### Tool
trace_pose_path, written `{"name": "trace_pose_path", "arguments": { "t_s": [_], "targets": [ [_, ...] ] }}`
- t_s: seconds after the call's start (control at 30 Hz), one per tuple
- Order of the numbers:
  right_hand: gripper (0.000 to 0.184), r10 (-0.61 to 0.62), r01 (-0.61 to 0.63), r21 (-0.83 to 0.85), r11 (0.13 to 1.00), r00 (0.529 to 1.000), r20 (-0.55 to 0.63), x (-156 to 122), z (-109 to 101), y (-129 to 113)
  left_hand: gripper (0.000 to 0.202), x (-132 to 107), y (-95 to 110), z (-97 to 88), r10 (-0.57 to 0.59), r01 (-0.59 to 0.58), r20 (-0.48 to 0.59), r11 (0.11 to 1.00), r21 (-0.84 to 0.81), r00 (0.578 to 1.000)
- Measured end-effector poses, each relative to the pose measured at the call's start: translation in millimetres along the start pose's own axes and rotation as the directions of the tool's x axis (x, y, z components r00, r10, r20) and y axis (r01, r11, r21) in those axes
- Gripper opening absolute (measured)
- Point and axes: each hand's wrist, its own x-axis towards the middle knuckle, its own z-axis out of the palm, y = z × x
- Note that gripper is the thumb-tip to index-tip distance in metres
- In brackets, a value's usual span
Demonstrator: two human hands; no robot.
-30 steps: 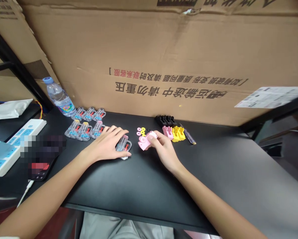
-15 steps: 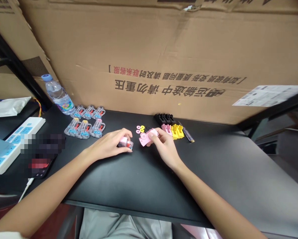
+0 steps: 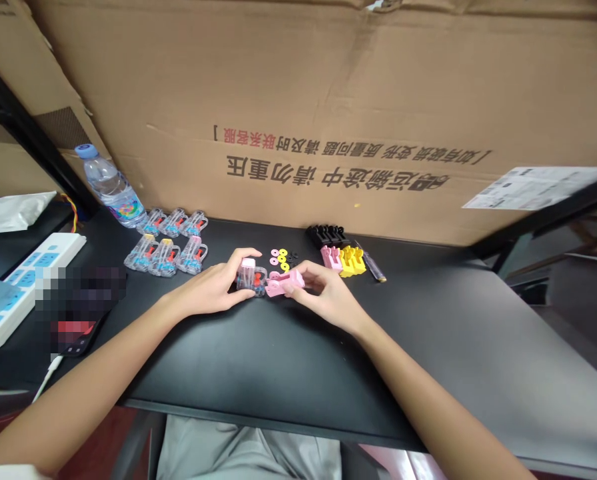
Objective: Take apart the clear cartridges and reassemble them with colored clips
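Between the thumb and fingers of my left hand (image 3: 211,288) is a clear plastic case (image 3: 246,275) with a pink button-like top and red and blue parts inside. My right hand (image 3: 331,298) pinches a pink plastic housing (image 3: 283,283) with a rounded end. The two pieces are side by side at the middle of the desk, the housing's left end close to the case; whether they touch I cannot tell. Just behind them lie small pink, yellow and black rings (image 3: 283,254).
Several similar clear cases (image 3: 164,258) stand in two rows at left, near a water bottle (image 3: 111,187). Black (image 3: 327,235), pink (image 3: 332,259) and yellow housings (image 3: 351,261) sit right of the rings, beside a thin pen-like tool (image 3: 374,265). A power strip (image 3: 33,280) and phone lie far left.
The pink housing has moved left and turned toward the clear case. The case is turned so that more of its side shows. Both hands keep hold of their pieces.
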Motion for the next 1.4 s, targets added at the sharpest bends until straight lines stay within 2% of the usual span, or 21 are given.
{"name": "trace_pose_path", "arguments": {
  "t_s": [0.23,0.37,0.47,0.8,1.03,1.4],
  "targets": [
    [0.046,0.087,-0.083,0.167,0.982,0.996,-0.018,3.1,11.3,4.4,0.061,7.5,-8.2,15.6,-0.016,0.003,-0.039,0.950,-0.312,0.999],
    [0.047,0.091,-0.082,0.214,0.973,0.995,-0.033,5.1,10.4,4.1,0.052,10.9,-8.5,21.3,-0.029,-0.009,-0.068,0.866,-0.499,0.997],
    [0.046,0.094,-0.082,0.227,0.970,0.995,-0.042,4.7,11.3,3.2,0.053,12.0,-9.9,25.6,-0.052,0.010,-0.057,0.820,-0.573,0.997],
    [0.044,0.127,-0.105,0.303,0.947,0.990,-0.053,2.8,17.6,7.7,0.060,14.2,-11.9,29.6,-0.112,0.055,-0.041,0.736,-0.675,0.993],
    [0.046,0.127,-0.086,0.254,0.963,0.981,-0.149,-3.0,27.6,6.7,0.061,15.1,-11.1,37.3,-0.158,0.085,-0.047,0.730,-0.678,0.986],
    [0.047,0.115,-0.088,0.220,0.972,0.987,-0.110,-0.5,24.7,3.6,0.061,13.8,-7.1,33.4,-0.127,0.088,-0.004,0.712,-0.696,0.992]
  ]
}}
